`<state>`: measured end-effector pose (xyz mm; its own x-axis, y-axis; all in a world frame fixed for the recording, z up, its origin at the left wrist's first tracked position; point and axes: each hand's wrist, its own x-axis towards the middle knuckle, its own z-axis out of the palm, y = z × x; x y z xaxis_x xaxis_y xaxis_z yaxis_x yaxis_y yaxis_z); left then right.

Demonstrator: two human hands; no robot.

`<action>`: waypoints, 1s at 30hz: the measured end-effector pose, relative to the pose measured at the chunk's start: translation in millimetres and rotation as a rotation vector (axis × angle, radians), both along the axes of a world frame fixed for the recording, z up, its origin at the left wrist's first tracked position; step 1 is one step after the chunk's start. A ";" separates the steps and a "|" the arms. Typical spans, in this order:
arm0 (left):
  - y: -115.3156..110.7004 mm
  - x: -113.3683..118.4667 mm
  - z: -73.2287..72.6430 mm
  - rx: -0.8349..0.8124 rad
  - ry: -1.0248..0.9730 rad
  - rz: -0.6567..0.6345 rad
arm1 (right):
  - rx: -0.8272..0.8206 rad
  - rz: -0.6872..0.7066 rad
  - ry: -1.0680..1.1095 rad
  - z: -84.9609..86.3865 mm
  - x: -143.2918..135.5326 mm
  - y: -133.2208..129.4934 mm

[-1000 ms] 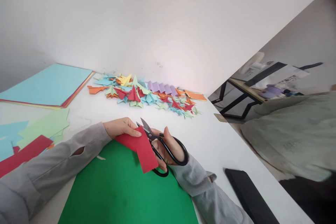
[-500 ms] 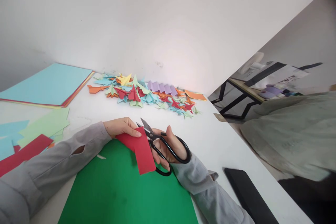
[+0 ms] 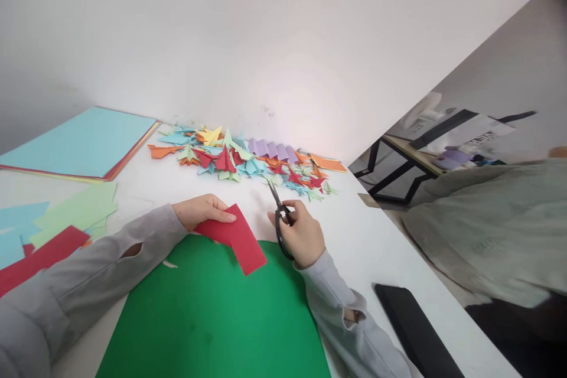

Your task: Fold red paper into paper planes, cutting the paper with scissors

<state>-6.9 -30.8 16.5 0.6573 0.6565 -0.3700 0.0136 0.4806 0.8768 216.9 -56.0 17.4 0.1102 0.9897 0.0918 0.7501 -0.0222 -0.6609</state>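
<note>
Red paper [image 3: 248, 248], in two overlapping or folded parts, is pinched between the thumb and fingers of my left hand [image 3: 202, 211]. It hangs over the far edge of a green sheet [image 3: 212, 313]. To its right, my right hand [image 3: 305, 233] grips black-handled scissors [image 3: 282, 215] by the loops. The scissors' narrow blades look closed and point away, toward the pile of folded paper. They do not touch the red paper.
Small folded colored papers [image 3: 225, 159] lie along the wall. At the left are large colored sheets [image 3: 80, 142] and loose cut pieces [image 3: 80, 212]. A black flat object [image 3: 416, 331] rests at the right. Beyond the table edge, a person in pale clothing [image 3: 491, 224] is beside another table.
The scissors have moved right, away from the red paper, and their blades have come together. My right hand has turned from palm up to back up. The red paper has tilted.
</note>
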 end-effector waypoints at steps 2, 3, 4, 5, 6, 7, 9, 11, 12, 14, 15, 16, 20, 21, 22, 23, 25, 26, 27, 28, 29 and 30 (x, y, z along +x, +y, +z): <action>0.5 -0.4 -0.6 0.002 -0.013 0.000 | -0.032 -0.075 -0.242 1.0 4.4 3.3; 0.7 -0.5 -0.9 0.002 -0.016 0.003 | -0.060 -0.104 -0.317 1.6 6.7 5.0; 0.8 -0.6 -1.3 0.000 -0.017 0.009 | -0.087 -0.121 -0.372 2.0 8.7 6.6; 0.7 -0.6 -1.5 -0.002 -0.014 0.018 | -0.107 -0.132 -0.424 2.2 10.3 7.8; 0.7 -0.6 -1.7 -0.006 -0.011 0.030 | -0.120 -0.130 -0.479 2.1 11.7 8.5; 0.6 -0.6 -1.9 -0.015 -0.007 0.046 | -0.128 -0.118 -0.541 2.0 12.6 8.7; 0.6 -0.6 -2.2 -0.037 -0.003 0.085 | -0.141 -0.086 -0.670 1.8 13.5 7.8; 0.8 -0.8 -2.6 -0.059 0.000 0.113 | -0.167 -0.074 -0.771 2.7 13.6 5.8; 1.0 -0.8 -2.8 -0.065 0.000 0.120 | -0.185 -0.081 -0.800 3.7 13.6 4.9; 1.4 -0.7 -2.7 -0.064 -0.004 0.123 | -0.228 -0.100 -0.823 7.1 14.0 3.6; 1.6 -0.4 -2.6 -0.062 -0.008 0.127 | -0.253 -0.108 -0.820 9.2 14.6 3.3; 1.6 0.0 -2.3 -0.059 -0.013 0.139 | -0.284 -0.115 -0.810 11.4 15.4 3.3; 1.5 2.7 -1.4 -0.057 -0.006 0.226 | -0.373 -0.118 -0.765 18.4 20.7 4.2; 1.4 3.3 -1.2 -0.051 -0.001 0.246 | -0.382 -0.110 -0.761 19.3 22.1 4.4; 1.4 3.9 -0.8 -0.043 0.004 0.261 | -0.384 -0.107 -0.762 19.9 23.2 4.6; 1.2 4.4 -0.4 -0.034 0.008 0.272 | -0.374 -0.107 -0.769 20.2 23.8 4.7; 0.8 5.2 1.0 -0.016 0.011 0.283 | -0.287 -0.094 -0.776 19.2 22.7 4.6; 0.4 5.5 1.8 -0.010 0.013 0.284 | -0.200 -0.065 -0.754 17.7 20.8 4.5; 0.0 5.8 2.5 -0.006 0.014 0.282 | -0.101 -0.018 -0.708 15.3 18.0 4.3; -0.3 6.0 3.1 -0.004 0.015 0.281 | 0.023 0.060 -0.602 11.9 14.4 4.1; -0.7 6.2 3.3 -0.002 0.017 0.278 | 0.111 0.133 -0.451 7.7 10.4 3.8; -0.9 6.4 3.2 0.001 0.019 0.273 | 0.137 0.208 -0.280 2.7 6.2 3.7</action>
